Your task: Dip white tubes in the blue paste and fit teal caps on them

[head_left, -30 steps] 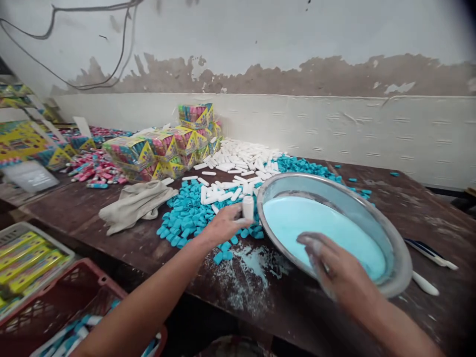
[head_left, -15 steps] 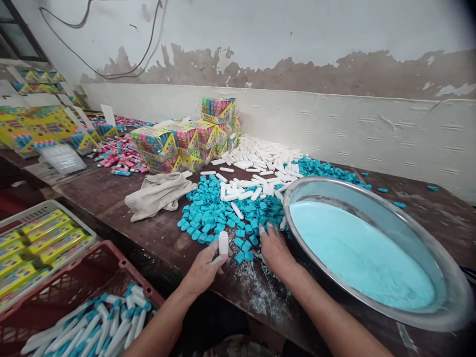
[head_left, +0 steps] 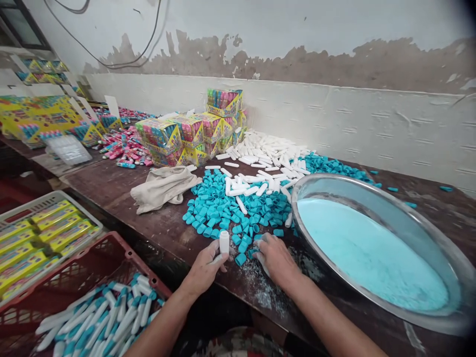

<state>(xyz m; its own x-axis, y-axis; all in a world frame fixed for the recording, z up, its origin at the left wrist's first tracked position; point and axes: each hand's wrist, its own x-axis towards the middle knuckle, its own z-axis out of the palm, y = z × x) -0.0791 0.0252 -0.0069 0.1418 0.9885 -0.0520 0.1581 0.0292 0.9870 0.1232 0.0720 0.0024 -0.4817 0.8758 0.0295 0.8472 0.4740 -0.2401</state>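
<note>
My left hand (head_left: 206, 265) is closed around a small white plastic bottle (head_left: 224, 242), held upright with its open neck on top, near the table's front edge. My right hand (head_left: 277, 260) is low over the table with fingers curled, its fingertips at a teal cap (head_left: 252, 253) that they partly cover. In front of both hands spreads a heap of teal caps (head_left: 211, 206), with white bottles (head_left: 260, 176) lying on and behind it. To the right stands a wide metal basin (head_left: 303, 223) holding pale blue powder (head_left: 357, 248).
A red crate (head_left: 122, 253) of capped white bottles (head_left: 100, 317) is at lower left, beside a pale crate (head_left: 87, 223) of yellow boxes. On the table are a cloth (head_left: 163, 188), stacked packs of colourful tubes (head_left: 193, 131) and spilled white powder (head_left: 260, 287).
My right hand has drawn back slightly from the heap, its fingers now more curled at a cap. My left hand keeps the bottle upright. The view has shifted slightly.
</note>
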